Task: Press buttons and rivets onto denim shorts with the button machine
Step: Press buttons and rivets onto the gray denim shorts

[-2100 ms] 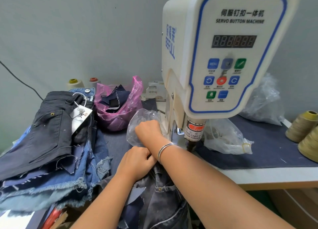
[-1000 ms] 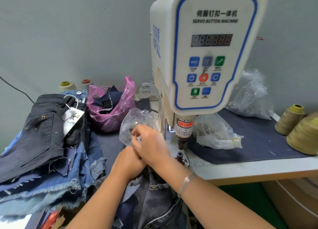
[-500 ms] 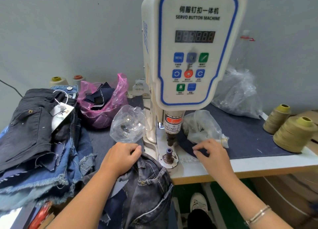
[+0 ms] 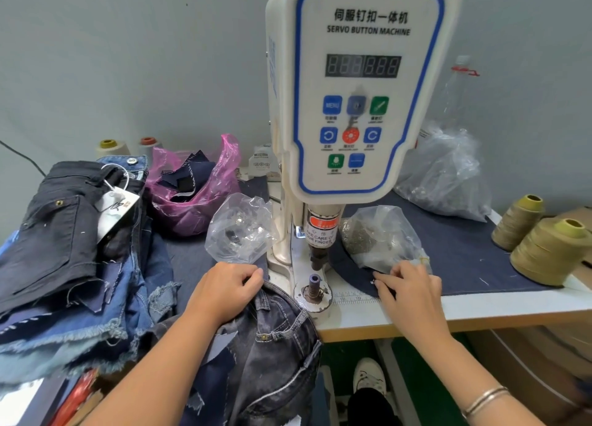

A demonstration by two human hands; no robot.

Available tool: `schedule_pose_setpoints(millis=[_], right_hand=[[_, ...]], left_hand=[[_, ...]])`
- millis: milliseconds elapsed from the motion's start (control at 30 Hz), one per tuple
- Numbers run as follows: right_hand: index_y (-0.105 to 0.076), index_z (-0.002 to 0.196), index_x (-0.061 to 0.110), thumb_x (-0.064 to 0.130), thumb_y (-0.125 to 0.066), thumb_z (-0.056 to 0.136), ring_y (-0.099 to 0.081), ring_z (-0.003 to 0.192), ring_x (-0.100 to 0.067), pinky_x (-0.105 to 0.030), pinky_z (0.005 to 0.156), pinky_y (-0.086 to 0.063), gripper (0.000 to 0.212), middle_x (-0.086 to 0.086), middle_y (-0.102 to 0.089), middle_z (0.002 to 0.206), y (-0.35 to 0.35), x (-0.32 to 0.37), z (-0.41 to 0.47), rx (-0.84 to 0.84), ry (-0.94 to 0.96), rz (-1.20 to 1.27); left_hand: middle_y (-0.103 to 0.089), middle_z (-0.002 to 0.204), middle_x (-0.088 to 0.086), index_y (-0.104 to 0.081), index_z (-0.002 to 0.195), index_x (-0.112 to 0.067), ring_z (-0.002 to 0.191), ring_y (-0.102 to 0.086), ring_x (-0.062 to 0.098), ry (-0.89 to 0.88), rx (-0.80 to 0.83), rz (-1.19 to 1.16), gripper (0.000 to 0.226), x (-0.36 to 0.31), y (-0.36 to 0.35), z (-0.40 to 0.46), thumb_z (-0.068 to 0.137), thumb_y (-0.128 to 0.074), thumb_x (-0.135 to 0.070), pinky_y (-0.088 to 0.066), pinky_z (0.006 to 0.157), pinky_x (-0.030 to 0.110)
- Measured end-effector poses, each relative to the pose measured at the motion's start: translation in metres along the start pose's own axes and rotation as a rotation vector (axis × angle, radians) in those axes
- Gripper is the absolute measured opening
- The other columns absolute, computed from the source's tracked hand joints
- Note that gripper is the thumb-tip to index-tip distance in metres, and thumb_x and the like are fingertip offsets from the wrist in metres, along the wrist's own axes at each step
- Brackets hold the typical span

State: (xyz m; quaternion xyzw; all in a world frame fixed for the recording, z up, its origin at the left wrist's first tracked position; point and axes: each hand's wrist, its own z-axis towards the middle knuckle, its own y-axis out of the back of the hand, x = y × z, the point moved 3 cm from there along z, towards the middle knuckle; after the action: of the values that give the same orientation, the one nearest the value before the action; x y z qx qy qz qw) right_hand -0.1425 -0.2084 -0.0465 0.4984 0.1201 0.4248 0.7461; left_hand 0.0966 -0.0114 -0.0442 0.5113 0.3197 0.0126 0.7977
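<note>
Shorts [image 4: 275,355] first: dark grey denim pair is hanging off the front edge of the tabletop [image 4: 480,310], waistband up by the machine's lower die [image 4: 313,286]. Left hand [image 4: 224,292] is sitting on that waistband with the fingers curled tight, bunching the denim right at the edge, just left of the die. Right hand [image 4: 410,292] is lying on the other side of the die, fingers pressed together and pinching at something tiny and shiny on the dark blue mat [image 4: 448,259]; can't tell if it's a rivet or a button, too small. A bangle [image 4: 485,400] is showing on that wrist.

Just past the right hand, a clear bag of small metal bits [image 4: 378,236] is slumping on the mat. A second clear bag [image 4: 238,227] is sitting left of the machine column. The servo button machine [image 4: 358,83] is towering over the middle, punch hanging above the die, apart from it.

At the left edge, a stack of denim shorts [image 4: 70,252] is piling up, black pair with a tag on top. Behind it a pink bag of scraps [image 4: 195,185]. Olive thread cones [image 4: 544,246] are standing at the right edge.
</note>
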Motion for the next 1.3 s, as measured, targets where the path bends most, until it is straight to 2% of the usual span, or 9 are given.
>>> schedule_pose_setpoints(millis=[267,567,667,767,900,1033,1100,1200,1300], right_hand=[[-0.073,0.091,0.031,0.029,-0.069,0.085,-0.044,0.088,-0.009,-0.028,0.072,-0.017,0.008,0.016,-0.052,0.082,-0.002,-0.004,0.011,0.105,-0.119,0.073],[-0.071,0.087,0.031,0.033,-0.066,0.087,-0.043,0.086,-0.009,-0.03,0.075,-0.024,0.006,0.014,-0.052,0.082,0.001,0.007,0.014,0.15,-0.142,0.038],[-0.065,0.072,0.037,0.021,-0.072,0.083,-0.049,0.075,-0.004,-0.022,0.075,-0.037,0.021,0.016,-0.056,0.073,0.02,0.029,0.015,0.075,-0.077,0.442],[-0.066,0.07,0.04,0.014,-0.073,0.08,-0.051,0.068,0.003,-0.008,0.065,-0.038,0.029,0.015,-0.059,0.068,0.035,0.065,0.017,0.12,0.051,0.744],[-0.071,0.073,0.025,0.013,-0.076,0.078,-0.052,0.072,-0.001,-0.015,0.07,-0.037,0.014,0.011,-0.057,0.07,0.034,0.086,0.019,0.168,0.128,0.73],[-0.072,0.073,0.02,0.015,-0.076,0.078,-0.052,0.071,-0.005,-0.049,0.079,-0.044,0.009,0.01,-0.058,0.072,0.031,0.089,0.02,0.171,0.158,0.658],[-0.072,0.075,0.018,0.016,-0.076,0.079,-0.055,0.071,-0.012,-0.056,0.078,-0.044,0.006,0.007,-0.058,0.073,0.032,0.092,0.022,0.169,0.186,0.598],[-0.071,0.075,0.016,0.018,-0.076,0.079,-0.054,0.071,-0.015,-0.052,0.078,-0.043,0.007,0.007,-0.056,0.072,0.032,0.095,0.023,0.177,0.22,0.531],[-0.07,0.076,0.019,0.022,-0.075,0.08,-0.053,0.076,-0.014,-0.037,0.08,-0.032,0.007,0.009,-0.055,0.073,0.031,0.095,0.022,0.158,0.227,0.468]], left_hand=[[-0.033,0.044,-0.003,-0.029,0.05,-0.02,0.047,-0.033,0.012,-0.005,0.012,0.014,0.042,0.0,0.0,0.001,0.083,-0.033,-0.046,-0.029,0.052,0.032],[-0.041,0.046,-0.006,-0.028,0.05,-0.021,0.047,-0.035,0.012,-0.001,0.01,0.002,0.043,0.001,0.0,0.001,0.079,-0.028,-0.053,-0.029,0.052,0.033],[-0.043,0.046,-0.008,-0.027,0.049,-0.021,0.046,-0.035,0.012,-0.001,0.006,-0.004,0.043,0.001,-0.001,0.001,0.083,-0.034,-0.046,-0.027,0.05,0.032],[-0.041,0.044,-0.007,-0.027,0.048,-0.021,0.044,-0.033,0.013,-0.002,0.012,0.002,0.043,-0.001,0.0,0.001,0.084,-0.036,-0.043,-0.024,0.049,0.031],[-0.037,0.042,-0.004,-0.027,0.048,-0.021,0.044,-0.031,0.012,0.01,0.011,0.003,0.043,-0.002,0.001,0.0,0.084,-0.037,-0.042,-0.025,0.049,0.031],[-0.038,0.043,-0.005,-0.027,0.048,-0.02,0.044,-0.032,0.013,0.011,0.009,-0.004,0.043,-0.003,0.001,0.0,0.084,-0.037,-0.043,-0.024,0.049,0.031],[-0.038,0.043,-0.005,-0.026,0.048,-0.021,0.043,-0.032,0.013,0.008,0.009,-0.005,0.044,-0.003,0.002,0.0,0.084,-0.037,-0.043,-0.024,0.049,0.031],[-0.036,0.041,-0.004,-0.027,0.048,-0.02,0.043,-0.032,0.013,0.006,0.006,-0.002,0.044,-0.002,0.001,0.0,0.084,-0.037,-0.043,-0.024,0.049,0.031],[-0.032,0.042,-0.002,-0.028,0.049,-0.02,0.044,-0.031,0.013,0.006,0.009,0.009,0.043,-0.003,0.001,0.001,0.084,-0.036,-0.043,-0.026,0.05,0.032]])
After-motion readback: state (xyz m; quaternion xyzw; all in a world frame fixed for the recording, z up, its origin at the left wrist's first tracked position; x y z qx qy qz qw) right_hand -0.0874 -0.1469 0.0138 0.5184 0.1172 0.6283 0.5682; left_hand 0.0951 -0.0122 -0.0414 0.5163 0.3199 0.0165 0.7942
